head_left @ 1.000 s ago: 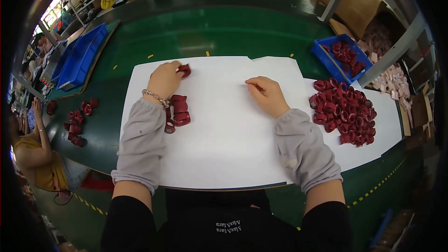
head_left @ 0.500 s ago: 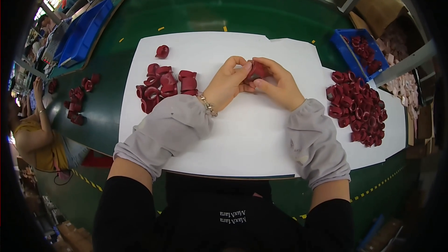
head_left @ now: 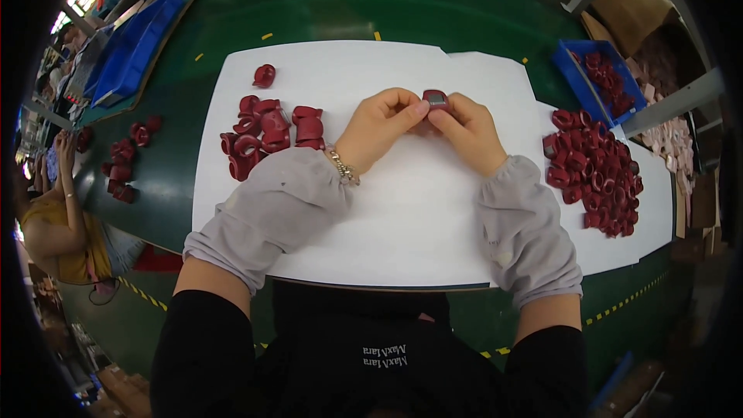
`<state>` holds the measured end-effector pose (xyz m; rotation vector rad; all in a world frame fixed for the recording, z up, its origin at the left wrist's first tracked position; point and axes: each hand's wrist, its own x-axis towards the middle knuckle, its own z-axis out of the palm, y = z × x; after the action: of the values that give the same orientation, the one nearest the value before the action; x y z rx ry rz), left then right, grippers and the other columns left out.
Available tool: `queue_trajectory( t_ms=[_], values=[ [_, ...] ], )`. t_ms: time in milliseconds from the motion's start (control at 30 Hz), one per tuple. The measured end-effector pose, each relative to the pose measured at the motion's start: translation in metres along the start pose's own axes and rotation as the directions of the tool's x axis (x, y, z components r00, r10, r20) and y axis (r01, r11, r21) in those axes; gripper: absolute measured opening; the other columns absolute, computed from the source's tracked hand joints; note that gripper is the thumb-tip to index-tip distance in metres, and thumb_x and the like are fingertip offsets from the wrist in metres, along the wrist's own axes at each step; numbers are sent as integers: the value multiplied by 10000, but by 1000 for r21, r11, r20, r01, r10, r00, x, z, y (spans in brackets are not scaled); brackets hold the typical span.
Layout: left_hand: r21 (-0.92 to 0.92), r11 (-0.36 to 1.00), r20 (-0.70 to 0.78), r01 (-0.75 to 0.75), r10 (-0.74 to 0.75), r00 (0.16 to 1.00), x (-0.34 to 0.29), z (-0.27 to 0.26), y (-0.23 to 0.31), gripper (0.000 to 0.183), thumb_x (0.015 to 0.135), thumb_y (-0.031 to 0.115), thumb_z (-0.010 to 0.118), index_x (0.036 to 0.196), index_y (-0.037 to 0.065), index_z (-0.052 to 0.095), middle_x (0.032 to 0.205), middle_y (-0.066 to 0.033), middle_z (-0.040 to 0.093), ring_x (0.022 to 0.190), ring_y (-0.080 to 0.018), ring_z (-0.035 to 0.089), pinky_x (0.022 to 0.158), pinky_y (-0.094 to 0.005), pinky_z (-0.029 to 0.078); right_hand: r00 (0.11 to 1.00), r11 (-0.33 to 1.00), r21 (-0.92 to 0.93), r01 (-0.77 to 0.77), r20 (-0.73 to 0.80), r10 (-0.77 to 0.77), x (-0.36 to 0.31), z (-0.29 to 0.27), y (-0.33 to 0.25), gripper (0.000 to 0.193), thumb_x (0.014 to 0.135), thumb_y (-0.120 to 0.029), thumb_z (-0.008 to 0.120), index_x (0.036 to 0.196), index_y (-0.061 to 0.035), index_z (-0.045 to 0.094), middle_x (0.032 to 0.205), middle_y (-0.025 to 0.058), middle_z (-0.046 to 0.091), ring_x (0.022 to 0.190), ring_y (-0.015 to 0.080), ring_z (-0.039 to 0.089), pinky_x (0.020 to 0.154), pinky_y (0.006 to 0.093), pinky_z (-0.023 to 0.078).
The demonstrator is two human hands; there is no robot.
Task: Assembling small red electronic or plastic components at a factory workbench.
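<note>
Above the middle of the white sheet, both my hands hold one small dark red ring-shaped piece (head_left: 435, 98) with a grey window on its face. My left hand (head_left: 385, 120) pinches its left side between thumb and fingers. On the other side, my right hand (head_left: 470, 130) grips it with thumb and forefinger; fingers cover its lower part. Left of my hands lies a group of similar dark red pieces (head_left: 275, 128), some showing their open loops. A single red piece (head_left: 264, 75) lies apart beyond them. To the right is a larger heap of red pieces (head_left: 594, 174).
A blue bin (head_left: 569, 77) with more red pieces stands beyond the right heap, beside a grey metal post (head_left: 673, 104). White paper (head_left: 402, 240) covers part of the green table (head_left: 309, 11). Another person (head_left: 58, 220) sits at the left near scattered red pieces (head_left: 121, 162) and a blue tray (head_left: 139, 50).
The red piece has been turned between my fingers, so its grey window now shows. My hands stay close together, with the right fingers drawn in lower around it.
</note>
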<state>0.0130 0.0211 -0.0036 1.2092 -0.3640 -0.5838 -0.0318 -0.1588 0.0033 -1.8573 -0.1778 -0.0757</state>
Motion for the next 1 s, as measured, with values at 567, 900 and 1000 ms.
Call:
queue_trajectory(
  t_ms=[567,900,1000],
  values=[
    [211,976,65,-62,49,997,3,8,1,292,957,216,476,1149,7,542,900,-23,600,769,-79,539,706,-230,461,985,977,124,171,-5,-172,3,-9,4,373,846,-267,616,1113,-14,559,969,85,596,794,147,557,719,275,470],
    [239,965,117,-107,81,990,1,4,1,302,961,184,446,1201,3,476,912,-44,592,797,-101,560,737,-248,474,992,992,116,59,104,-72,0,-12,1,459,838,-94,586,1262,-32,422,1140,93,541,984,160,540,887,312,437],
    [251,964,142,-91,56,988,1,2,1,314,960,184,445,1217,6,474,921,-44,592,804,-102,559,747,-252,474,990,988,135,79,102,-93,1,-11,3,446,834,-82,578,1247,-31,418,1154,99,529,1016,178,532,913,332,424]
  ],
)
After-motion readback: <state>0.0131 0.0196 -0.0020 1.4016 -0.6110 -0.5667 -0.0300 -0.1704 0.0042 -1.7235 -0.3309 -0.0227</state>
